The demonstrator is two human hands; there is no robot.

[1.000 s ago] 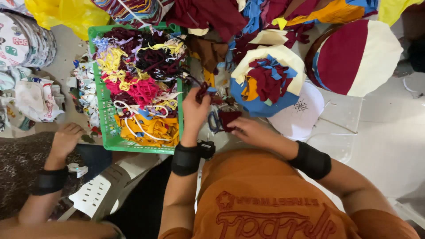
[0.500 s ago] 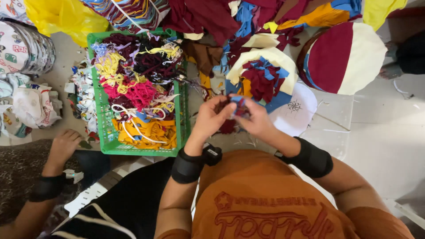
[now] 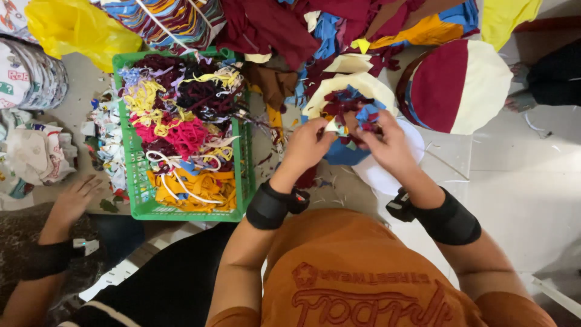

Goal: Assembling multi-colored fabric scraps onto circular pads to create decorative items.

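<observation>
The left hand [image 3: 307, 147] and the right hand [image 3: 387, 145] sit close together, fingertips nearly meeting over a small heap of fabric scraps [image 3: 351, 109] in maroon and blue. Both sets of fingers curl in and pinch at the near edge of that heap; a pale scrap shows between the left fingers, but whether the right hand grips a piece or only presses on the pile cannot be told. Each wrist carries a black band.

Under the scraps and just beyond the fingers lies a cream, rounded fabric piece [image 3: 357, 82], with a blue piece [image 3: 342, 154] peeking out below the hands and a white one [image 3: 384, 178] under the right wrist.

Left of the left hand stands a green plastic basket [image 3: 140, 206], heaped with tangled strips in yellow, pink, maroon and orange.

Right of the right hand, a little farther off, rests a round maroon-and-cream piece [image 3: 460, 85].

Beyond the hands spreads a pile of cloth offcuts [image 3: 284, 24]. Far left, a yellow plastic bag [image 3: 72, 30] lies past the basket, and another person's hand [image 3: 72, 200] rests flat on the floor.
</observation>
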